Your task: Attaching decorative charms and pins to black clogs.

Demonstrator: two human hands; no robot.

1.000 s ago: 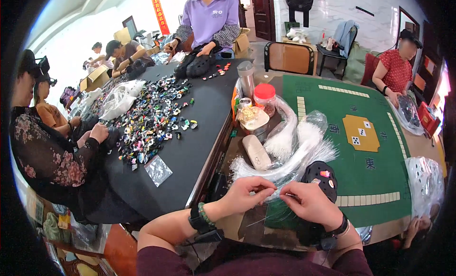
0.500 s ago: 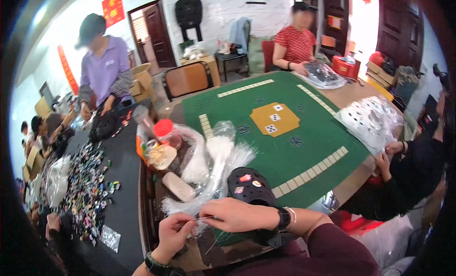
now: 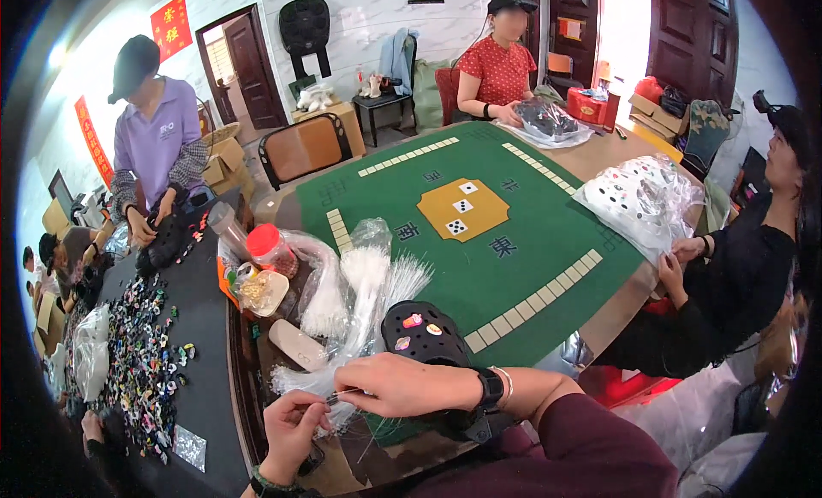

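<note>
My left hand (image 3: 293,429) is closed, with thumb and fingertips pinched together. Just right of it, my right hand (image 3: 413,387) is also pinched shut, its back turned up. Between the two sets of fingertips runs a thin, pale plastic strand (image 3: 335,399). Right behind my right wrist sits a black perforated clog (image 3: 421,335) with several colourful charms on its top. A bagged bundle of fine white plastic strands (image 3: 366,271) lies beyond my hands, its loose ends spreading toward the clog. More thin strands hang below my right hand.
A green patterned mat (image 3: 514,275) covers the table. At left stand a red-lidded jar (image 3: 272,248), a tub of small beige pieces (image 3: 262,291) and a pale oblong case (image 3: 297,344). Many small charms (image 3: 150,361) cover the dark side table. A co-worker at right holds bagged white clogs (image 3: 642,194).
The view has shifted, so the table sits further left. My hands keep their pinch on the strand. At right, the co-worker's head has come into view.
</note>
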